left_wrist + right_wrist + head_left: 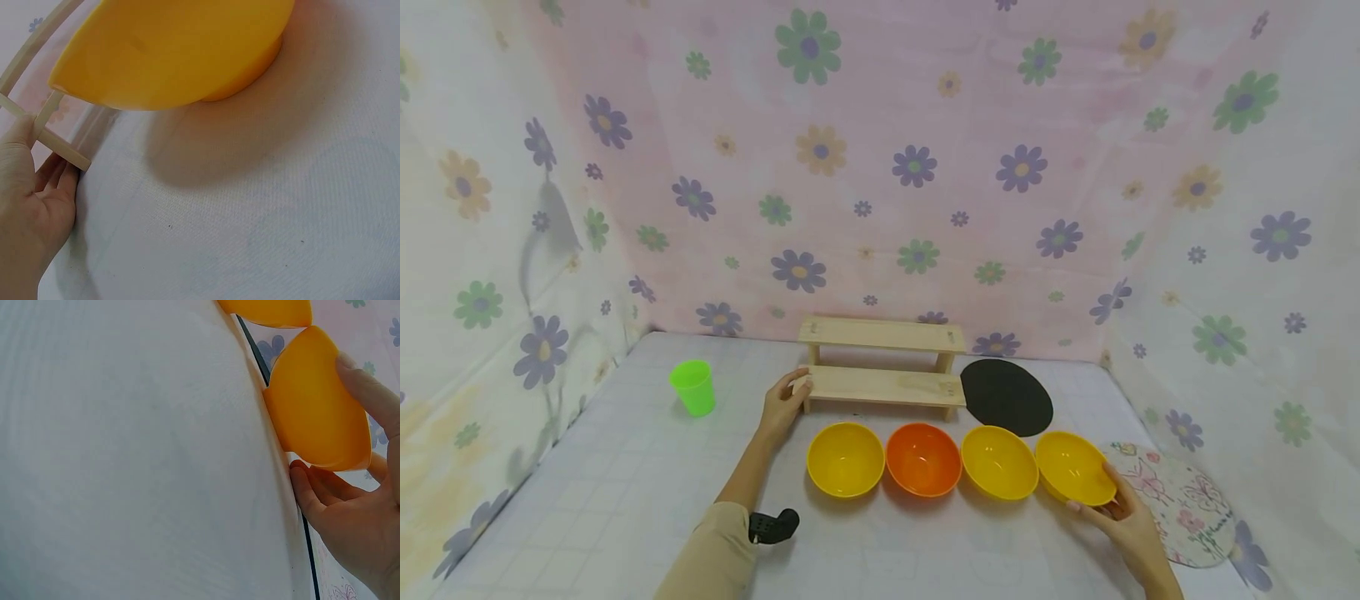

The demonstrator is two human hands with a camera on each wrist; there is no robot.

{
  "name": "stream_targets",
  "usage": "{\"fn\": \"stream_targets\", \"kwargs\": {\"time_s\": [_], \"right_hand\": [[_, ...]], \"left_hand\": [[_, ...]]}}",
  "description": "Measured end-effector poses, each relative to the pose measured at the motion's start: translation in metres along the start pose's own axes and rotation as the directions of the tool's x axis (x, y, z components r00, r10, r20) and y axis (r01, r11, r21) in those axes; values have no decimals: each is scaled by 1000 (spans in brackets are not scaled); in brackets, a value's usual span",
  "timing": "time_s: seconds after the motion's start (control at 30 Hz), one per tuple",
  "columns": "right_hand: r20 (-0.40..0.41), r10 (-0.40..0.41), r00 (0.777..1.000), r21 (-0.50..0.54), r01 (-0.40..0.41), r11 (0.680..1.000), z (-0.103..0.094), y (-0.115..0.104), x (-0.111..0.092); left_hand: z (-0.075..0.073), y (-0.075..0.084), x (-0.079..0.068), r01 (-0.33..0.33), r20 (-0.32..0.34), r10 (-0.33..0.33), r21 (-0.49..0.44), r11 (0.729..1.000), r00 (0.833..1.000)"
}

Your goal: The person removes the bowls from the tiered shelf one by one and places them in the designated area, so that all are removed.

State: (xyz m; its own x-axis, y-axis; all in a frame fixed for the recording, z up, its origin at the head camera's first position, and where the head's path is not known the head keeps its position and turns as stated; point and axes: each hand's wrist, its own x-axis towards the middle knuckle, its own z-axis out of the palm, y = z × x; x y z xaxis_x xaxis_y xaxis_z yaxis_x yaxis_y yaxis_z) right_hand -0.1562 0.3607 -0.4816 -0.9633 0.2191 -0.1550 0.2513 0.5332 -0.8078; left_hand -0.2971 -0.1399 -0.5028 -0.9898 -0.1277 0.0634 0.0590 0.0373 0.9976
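A two-step wooden shelf [880, 383] stands at the back of the table. My left hand [784, 402] grips its left end, the thumb on the lower board and fingers round its edge, as the left wrist view shows on the shelf's end [65, 150]. In front of the shelf runs a row of bowls: a yellow bowl [846, 460] at the left, an orange bowl [923, 460], a second yellow bowl [999, 463] and the rightmost yellow bowl [1075, 468]. My right hand [1123, 521] holds that rightmost bowl by its right side, thumb along the near wall [319, 400].
A bright green cup [695, 388] stands left of the shelf. To the shelf's right lies a black round mat [1007, 397]. A white round mat with drawn flowers and butterflies [1195, 517] lies by my right hand. Flowered cloth [880, 233] hangs around the table.
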Motion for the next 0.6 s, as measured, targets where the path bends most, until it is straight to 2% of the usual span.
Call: {"fn": "stream_targets", "kwargs": {"time_s": [0.2,0.37,0.5,0.6], "right_hand": [[12,21,1000,-7,-21,1000,-1,2,-1],[-5,-11,1000,-63,11,998,-1,-2,-2],[-66,-94,993,-117,85,989,-1,-13,-2],[-144,-191,971,-131,173,976,-2,-25,-1]], "left_hand": [[0,-4,1,13,10,-13,6,1000,1000],[-4,-5,-2,8,24,-8,41,999,1000],[-9,-5,-8,0,31,-3,87,996,1000],[-12,-4,-18,-18,32,15,95,995,999]]}}
